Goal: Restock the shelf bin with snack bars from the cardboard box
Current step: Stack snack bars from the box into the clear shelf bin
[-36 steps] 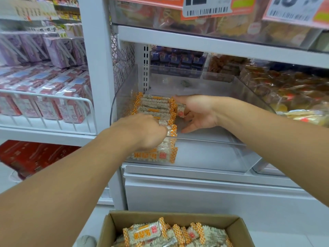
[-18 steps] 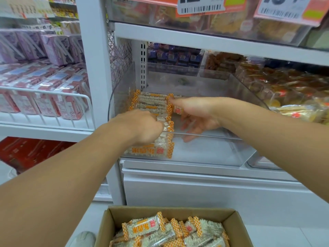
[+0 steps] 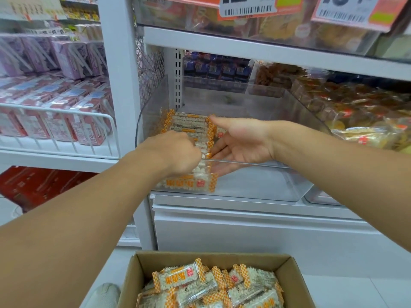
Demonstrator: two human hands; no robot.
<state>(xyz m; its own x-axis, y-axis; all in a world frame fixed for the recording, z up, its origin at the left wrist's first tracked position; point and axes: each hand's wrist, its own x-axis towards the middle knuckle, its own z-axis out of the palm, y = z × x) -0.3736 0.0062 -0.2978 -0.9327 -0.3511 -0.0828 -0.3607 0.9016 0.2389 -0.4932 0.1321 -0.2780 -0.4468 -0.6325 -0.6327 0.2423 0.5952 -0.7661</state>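
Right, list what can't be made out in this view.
- Left hand: its curled fingers face away, so whatever they hold is hidden.
- Snack bars in the clear bin: both hands cover part of the row.
- Cardboard box: cut off by the bottom edge.
- Price tags: cut off by the top edge.

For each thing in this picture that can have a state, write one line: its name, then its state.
Bin: clear, partly filled, bars in a row along its left side.
Box: open, bars piled loose inside.
Left hand: curled, gripping bars at the row's front.
Right hand: open, fingers straight against the row's right side.
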